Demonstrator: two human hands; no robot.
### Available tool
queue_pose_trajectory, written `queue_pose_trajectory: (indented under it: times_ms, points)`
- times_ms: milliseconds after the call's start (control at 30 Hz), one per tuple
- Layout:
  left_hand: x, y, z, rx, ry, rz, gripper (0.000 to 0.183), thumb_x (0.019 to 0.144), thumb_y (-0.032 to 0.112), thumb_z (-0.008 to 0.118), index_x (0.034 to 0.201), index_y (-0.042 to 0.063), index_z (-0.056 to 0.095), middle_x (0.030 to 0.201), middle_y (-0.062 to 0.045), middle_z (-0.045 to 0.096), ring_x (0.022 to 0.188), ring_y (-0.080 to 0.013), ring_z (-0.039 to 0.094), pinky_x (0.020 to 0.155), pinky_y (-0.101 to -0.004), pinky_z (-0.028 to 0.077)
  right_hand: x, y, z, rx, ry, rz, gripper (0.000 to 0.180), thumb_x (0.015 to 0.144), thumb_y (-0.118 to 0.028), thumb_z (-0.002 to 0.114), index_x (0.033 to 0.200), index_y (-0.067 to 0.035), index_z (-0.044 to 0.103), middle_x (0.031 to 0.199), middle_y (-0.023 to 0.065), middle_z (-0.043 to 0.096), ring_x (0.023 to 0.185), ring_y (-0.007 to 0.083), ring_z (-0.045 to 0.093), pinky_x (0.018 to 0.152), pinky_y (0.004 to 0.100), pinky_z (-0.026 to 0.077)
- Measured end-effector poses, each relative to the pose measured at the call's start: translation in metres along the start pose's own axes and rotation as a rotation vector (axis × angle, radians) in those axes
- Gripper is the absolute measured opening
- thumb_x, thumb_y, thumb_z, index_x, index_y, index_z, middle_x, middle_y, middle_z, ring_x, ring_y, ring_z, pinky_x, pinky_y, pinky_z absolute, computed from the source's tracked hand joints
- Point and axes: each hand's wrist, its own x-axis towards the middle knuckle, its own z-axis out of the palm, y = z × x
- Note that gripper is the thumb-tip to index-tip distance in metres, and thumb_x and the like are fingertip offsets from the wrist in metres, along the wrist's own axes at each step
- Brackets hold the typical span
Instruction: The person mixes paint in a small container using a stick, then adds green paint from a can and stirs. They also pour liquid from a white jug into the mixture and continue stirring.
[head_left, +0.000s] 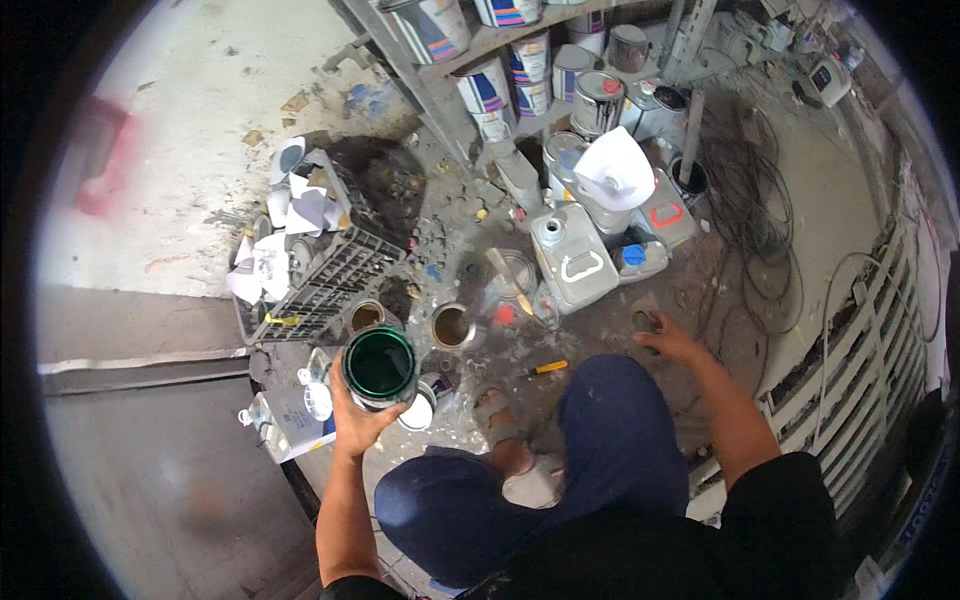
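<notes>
My left hand (362, 426) grips an open metal can (379, 362) from its near side. Dark green liquid, seemingly paint, shows inside the round rim. Beyond this can stand two open cans, one partly covered by it (367, 316) and another with brownish contents (453, 327). Out to the right, my right hand (671, 339) hovers above the dirty floor with its fingers curled. A small dark round shape lies at its fingertips; whether it is held or lies on the floor is unclear. A yellow-handled tool (550, 367) rests on the floor between my hands.
A black plastic crate (330, 277) holds cans and crumpled paper. Ahead, a metal jerrycan (576, 259) stands near a white paper funnel (615, 171). Paint cans (484, 86) fill the shelf. Coiled cable (757, 225) and a slatted panel (847, 360) occupy the right. A brush (511, 281) lies across a lid.
</notes>
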Motion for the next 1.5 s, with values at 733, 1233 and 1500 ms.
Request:
queue_pose_trajectory:
  times_ms: [733, 1233, 1500]
  points:
    - [0.003, -0.045, 0.012, 0.155, 0.066, -0.096, 0.114, 0.056, 0.026, 0.092, 0.144, -0.003, 0.027, 0.133, -0.018, 0.050, 0.124, -0.0290, 0.051, 0.107, -0.0396, 0.039, -0.011, 0.032, 0.064, 0.098, 0.014, 0.121, 0.042, 0.097, -0.027, 0.058, 0.131, -0.003, 0.052, 0.110, 0.0095, 0.062, 0.106, 0.0221, 0.059, 0.091, 0.0362, 0.047]
    - [0.028, -0.080, 0.023, 0.641, -0.096, 0.099, 0.110, 0.051, 0.026, 0.088, 0.143, -0.001, 0.032, 0.136, -0.023, 0.048, 0.126, -0.0421, 0.046, 0.106, -0.0496, 0.037, -0.014, -0.197, 0.148, -0.328, 0.076, -0.527, 0.067, 0.086, -0.024, 0.070, 0.141, 0.000, 0.038, 0.125, 0.0244, 0.056, 0.115, 0.0314, 0.058, 0.096, 0.0389, 0.047]
    - [0.040, -0.081, 0.024, 0.732, -0.201, 0.120, 0.109, 0.054, 0.030, 0.088, 0.144, 0.003, 0.033, 0.141, -0.021, 0.045, 0.130, -0.0386, 0.043, 0.109, -0.0519, 0.031, 0.008, -0.215, 0.189, -0.349, 0.274, -0.558, 0.075, 0.085, -0.024, 0.067, 0.145, -0.002, 0.028, 0.133, 0.0286, 0.049, 0.123, 0.0437, 0.050, 0.102, 0.0461, 0.042]
